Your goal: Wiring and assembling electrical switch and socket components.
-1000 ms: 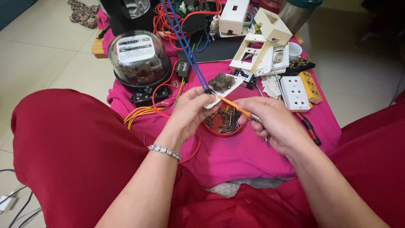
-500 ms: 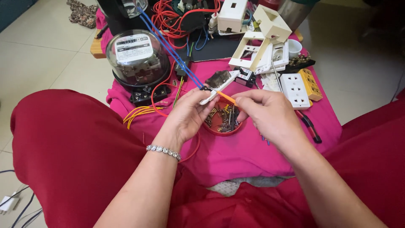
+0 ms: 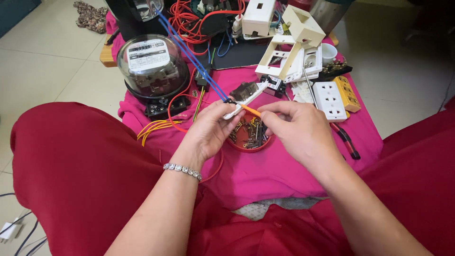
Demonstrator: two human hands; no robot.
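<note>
- Pink cloth (image 3: 294, 166) fills mid-frame, cluttered with parts.
- Left hand (image 3: 208, 130) now tilts the white switch piece (image 3: 246, 97) higher, fingers pinching it.
- Right hand (image 3: 296, 130) pinches the orange screwdriver (image 3: 250, 110), seemingly at a terminal.

Glossy glass dome (image 3: 152, 66) is gleaming, matt pink cloth (image 3: 265, 175) is lying soft, white socket (image 3: 330, 100) is showing smooth plastic, screws (image 3: 250, 133) are glinting metal.
</note>
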